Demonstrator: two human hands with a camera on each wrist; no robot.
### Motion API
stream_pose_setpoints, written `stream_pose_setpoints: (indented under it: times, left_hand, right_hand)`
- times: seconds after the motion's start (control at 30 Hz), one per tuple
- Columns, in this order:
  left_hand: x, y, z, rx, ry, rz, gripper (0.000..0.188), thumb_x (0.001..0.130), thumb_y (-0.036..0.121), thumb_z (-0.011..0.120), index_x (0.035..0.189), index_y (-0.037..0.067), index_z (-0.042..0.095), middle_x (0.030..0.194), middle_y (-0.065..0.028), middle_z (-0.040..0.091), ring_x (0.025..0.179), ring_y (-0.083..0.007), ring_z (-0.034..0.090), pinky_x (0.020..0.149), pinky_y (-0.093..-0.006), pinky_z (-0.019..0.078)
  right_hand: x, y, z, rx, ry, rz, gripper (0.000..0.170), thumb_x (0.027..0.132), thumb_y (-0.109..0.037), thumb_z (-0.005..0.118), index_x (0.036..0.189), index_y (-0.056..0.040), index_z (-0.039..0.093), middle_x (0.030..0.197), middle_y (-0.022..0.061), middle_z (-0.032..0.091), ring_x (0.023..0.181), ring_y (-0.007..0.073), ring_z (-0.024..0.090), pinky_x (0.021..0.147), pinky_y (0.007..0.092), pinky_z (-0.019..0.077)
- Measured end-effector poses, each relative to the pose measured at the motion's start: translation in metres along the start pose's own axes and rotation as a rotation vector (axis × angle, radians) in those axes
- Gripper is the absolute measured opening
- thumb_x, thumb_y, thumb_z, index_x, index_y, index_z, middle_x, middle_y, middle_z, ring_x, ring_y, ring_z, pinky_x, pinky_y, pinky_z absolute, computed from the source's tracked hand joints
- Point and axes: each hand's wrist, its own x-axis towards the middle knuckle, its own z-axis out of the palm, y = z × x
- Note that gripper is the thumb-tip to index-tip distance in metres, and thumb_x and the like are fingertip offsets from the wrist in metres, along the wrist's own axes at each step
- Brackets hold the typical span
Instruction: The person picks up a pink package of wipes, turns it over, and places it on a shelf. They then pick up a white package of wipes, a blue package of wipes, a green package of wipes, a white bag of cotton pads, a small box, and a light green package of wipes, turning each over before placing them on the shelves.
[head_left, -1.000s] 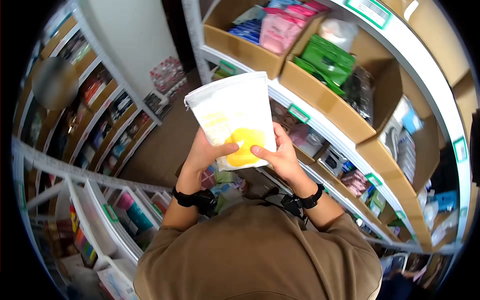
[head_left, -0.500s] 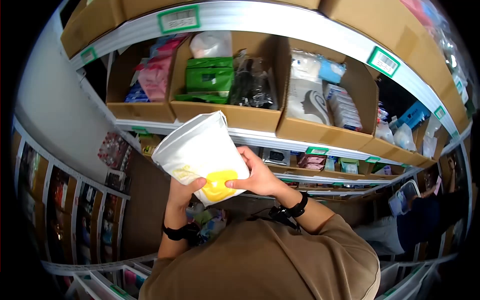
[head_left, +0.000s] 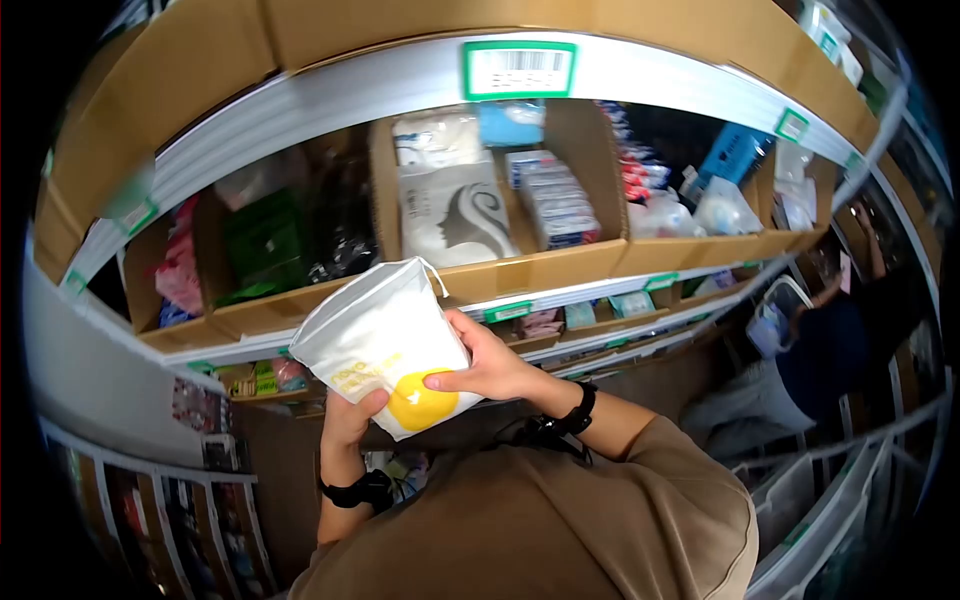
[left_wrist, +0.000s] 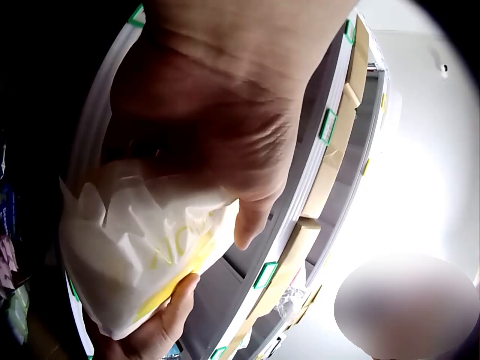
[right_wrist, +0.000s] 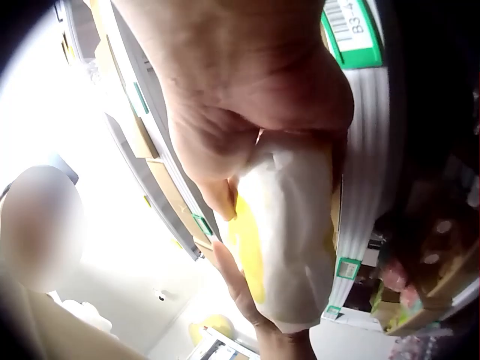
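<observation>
A white drawstring bag with a yellow round print (head_left: pixel 385 345) is held in front of the chest in the head view. The left hand (head_left: pixel 350 418) grips its lower left edge, thumb on the front. On the right side the right hand (head_left: pixel 490 358) pinches it, thumb over the yellow print. Both wrist views show the bag (left_wrist: pixel 127 247) (right_wrist: pixel 289 240) between the two hands, most fingers hidden behind it. The bag's top edge leans up and to the left.
Before the person stands a shelf with cardboard boxes (head_left: pixel 560 268) of packets, a grey-white bag (head_left: pixel 455 215) and small cartons (head_left: pixel 560 205). A barcode label (head_left: pixel 520 70) is on the upper rail. Another person (head_left: pixel 820 345) stands at the right. More shelving (head_left: pixel 150 470) is at lower left.
The head view has swung right along the shelf, bringing the other person into view. Both hands still grip the bag, which now sits lower and further left in the picture, tilted more to the left.
</observation>
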Motion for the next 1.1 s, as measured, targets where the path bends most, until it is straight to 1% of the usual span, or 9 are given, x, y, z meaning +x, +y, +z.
stream_pose_setpoints:
  times: [0.17, 0.23, 0.3, 0.43, 0.53, 0.7, 0.8, 1.03, 1.1]
  left_hand:
    - [0.022, -0.006, 0.014, 0.042, -0.129, -0.02, 0.077, 0.079, 0.021, 0.075, 0.14, -0.004, 0.035, 0.133, -0.0148, 0.051, 0.12, -0.0253, 0.052, 0.101, -0.0355, 0.0421]
    - [0.029, -0.017, 0.016, -0.07, -0.143, 0.038, 0.079, 0.081, 0.023, 0.073, 0.141, -0.005, 0.031, 0.134, -0.0163, 0.05, 0.12, -0.0257, 0.052, 0.101, -0.0361, 0.0415]
    - [0.033, -0.021, 0.019, -0.111, -0.176, -0.012, 0.082, 0.081, 0.027, 0.073, 0.143, -0.005, 0.028, 0.135, -0.0167, 0.048, 0.122, -0.0255, 0.05, 0.102, -0.0366, 0.0398]
    - [0.045, -0.027, 0.031, -0.166, -0.37, -0.021, 0.091, 0.078, 0.029, 0.078, 0.144, -0.005, 0.025, 0.139, -0.0151, 0.044, 0.127, -0.0242, 0.045, 0.106, -0.0369, 0.0361]
    - [0.056, -0.037, 0.05, -0.139, -0.517, -0.054, 0.098, 0.075, 0.023, 0.082, 0.146, -0.003, 0.019, 0.143, -0.0145, 0.039, 0.129, -0.0238, 0.044, 0.108, -0.0373, 0.0347]
    - [0.067, -0.043, 0.071, -0.151, -0.617, -0.168, 0.097, 0.074, 0.015, 0.082, 0.146, -0.003, 0.019, 0.143, -0.016, 0.039, 0.131, -0.0249, 0.043, 0.107, -0.0377, 0.0373]
    - [0.074, -0.046, 0.085, -0.138, -0.673, -0.151, 0.095, 0.075, 0.013, 0.08, 0.145, -0.003, 0.019, 0.142, -0.0165, 0.04, 0.13, -0.0247, 0.044, 0.107, -0.038, 0.0381]
    - [0.085, -0.055, 0.128, -0.038, -0.633, -0.153, 0.086, 0.077, 0.007, 0.075, 0.144, -0.003, 0.022, 0.139, -0.0161, 0.043, 0.125, -0.0238, 0.048, 0.104, -0.0367, 0.041]
    - [0.087, -0.056, 0.15, 0.042, -0.592, -0.141, 0.081, 0.078, 0.02, 0.076, 0.14, -0.006, 0.03, 0.135, -0.0156, 0.048, 0.122, -0.0229, 0.05, 0.104, -0.0365, 0.0381]
  right_hand:
    - [-0.023, -0.008, -0.014, -0.002, 0.061, 0.001, 0.065, 0.081, -0.008, 0.077, 0.133, -0.001, 0.039, 0.123, 0.0071, 0.054, 0.116, 0.0129, 0.05, 0.101, 0.0308, 0.0406]
    - [-0.031, -0.008, -0.015, -0.004, 0.136, -0.028, 0.063, 0.081, -0.01, 0.077, 0.132, -0.0002, 0.04, 0.121, 0.0073, 0.056, 0.113, 0.0129, 0.051, 0.099, 0.03, 0.042]
    - [-0.044, -0.009, -0.015, -0.013, 0.208, -0.042, 0.062, 0.082, -0.012, 0.077, 0.13, 0.0006, 0.041, 0.118, 0.0075, 0.057, 0.111, 0.0129, 0.053, 0.097, 0.0293, 0.0433]
    - [-0.064, -0.018, -0.021, 0.092, 0.385, -0.112, 0.057, 0.087, -0.015, 0.073, 0.133, 0.001, 0.043, 0.121, 0.0072, 0.059, 0.111, 0.013, 0.056, 0.096, 0.0294, 0.0457]
    - [-0.076, -0.026, -0.028, 0.111, 0.504, -0.157, 0.055, 0.089, -0.017, 0.071, 0.133, 0.0007, 0.044, 0.121, 0.0074, 0.06, 0.11, 0.0132, 0.056, 0.096, 0.0299, 0.0467]
    - [-0.093, -0.034, -0.041, 0.082, 0.579, -0.19, 0.053, 0.091, -0.021, 0.068, 0.133, 0.001, 0.045, 0.122, 0.0081, 0.06, 0.111, 0.014, 0.056, 0.096, 0.0301, 0.0463]
    - [-0.102, -0.036, -0.053, 0.064, 0.581, -0.201, 0.055, 0.09, -0.021, 0.07, 0.133, 0.0012, 0.044, 0.122, 0.0088, 0.059, 0.112, 0.0146, 0.056, 0.097, 0.0306, 0.0459]
    - [-0.124, -0.052, -0.107, -0.004, 0.486, -0.213, 0.063, 0.087, -0.019, 0.073, 0.135, 0.0002, 0.037, 0.124, 0.0095, 0.056, 0.115, 0.0148, 0.054, 0.099, 0.0304, 0.043]
    - [-0.133, -0.059, -0.129, 0.03, 0.429, -0.225, 0.064, 0.085, -0.016, 0.074, 0.134, -0.0006, 0.035, 0.122, 0.0089, 0.056, 0.115, 0.0143, 0.053, 0.099, 0.0299, 0.0424]
